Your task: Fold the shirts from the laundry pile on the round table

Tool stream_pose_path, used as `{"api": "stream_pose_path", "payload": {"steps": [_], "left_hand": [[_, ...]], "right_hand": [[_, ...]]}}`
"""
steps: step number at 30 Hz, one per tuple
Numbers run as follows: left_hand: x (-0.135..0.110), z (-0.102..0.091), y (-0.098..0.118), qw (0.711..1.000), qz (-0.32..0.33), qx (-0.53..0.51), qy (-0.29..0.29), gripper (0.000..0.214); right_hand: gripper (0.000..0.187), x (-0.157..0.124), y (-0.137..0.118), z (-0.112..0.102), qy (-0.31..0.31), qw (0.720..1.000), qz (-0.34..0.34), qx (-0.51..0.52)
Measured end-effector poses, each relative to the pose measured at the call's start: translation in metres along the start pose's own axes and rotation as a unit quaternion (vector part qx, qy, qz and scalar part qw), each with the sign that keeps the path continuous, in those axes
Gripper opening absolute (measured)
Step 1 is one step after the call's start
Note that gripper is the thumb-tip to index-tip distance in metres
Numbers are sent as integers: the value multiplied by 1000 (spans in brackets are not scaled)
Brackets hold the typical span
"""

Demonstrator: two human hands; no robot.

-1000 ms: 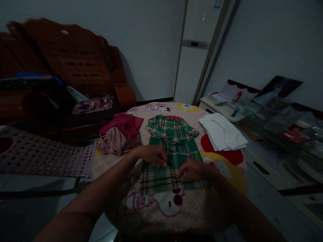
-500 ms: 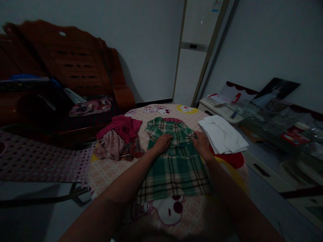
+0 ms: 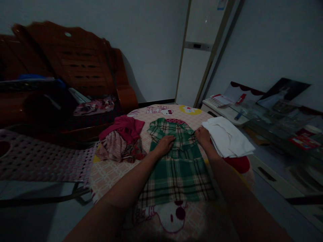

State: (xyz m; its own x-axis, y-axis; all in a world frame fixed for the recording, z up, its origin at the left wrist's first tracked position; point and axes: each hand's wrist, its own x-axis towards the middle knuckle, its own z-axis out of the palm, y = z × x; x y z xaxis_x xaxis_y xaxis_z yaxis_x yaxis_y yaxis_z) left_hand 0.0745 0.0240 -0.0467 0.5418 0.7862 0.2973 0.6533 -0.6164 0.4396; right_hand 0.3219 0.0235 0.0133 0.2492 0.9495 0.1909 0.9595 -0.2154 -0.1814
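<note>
A green plaid dress (image 3: 180, 174) lies spread on a round table with a patterned cloth (image 3: 111, 181), its neck end pointing away from me. My left hand (image 3: 165, 145) rests flat on the upper part, fingers stretched out. At the right shoulder, my right hand (image 3: 202, 136) pinches the edge of the dress's sleeve between closed fingers. Folded white cloth (image 3: 227, 136) lies just right of that hand. To the left is a crumpled heap of clothes, a magenta garment (image 3: 126, 127) on top of a brownish patterned one (image 3: 114, 146).
A wooden bench (image 3: 83, 64) with clothes on its seat stands behind on the left, a woven chair (image 3: 47, 158) nearer. At the back is a tall white cabinet-like unit (image 3: 191, 74). On the right, a low cabinet with a glass top (image 3: 272, 124) holds papers and small items.
My right hand has drawn the sleeve edge slightly outward and away from me, and its fingers look more closed. My left hand stays on the dress. The view has shifted a little.
</note>
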Motion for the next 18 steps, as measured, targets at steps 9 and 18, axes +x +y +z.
{"api": "stream_pose_path", "payload": {"steps": [9, 18], "left_hand": [[1, 4, -4, 1000, 17, -5, 14, 39], [0, 5, -6, 1000, 14, -6, 11, 39]], "right_hand": [[30, -10, -9, 7, -43, 991, -110, -64], [33, 9, -10, -9, -32, 998, -32, -40]]}}
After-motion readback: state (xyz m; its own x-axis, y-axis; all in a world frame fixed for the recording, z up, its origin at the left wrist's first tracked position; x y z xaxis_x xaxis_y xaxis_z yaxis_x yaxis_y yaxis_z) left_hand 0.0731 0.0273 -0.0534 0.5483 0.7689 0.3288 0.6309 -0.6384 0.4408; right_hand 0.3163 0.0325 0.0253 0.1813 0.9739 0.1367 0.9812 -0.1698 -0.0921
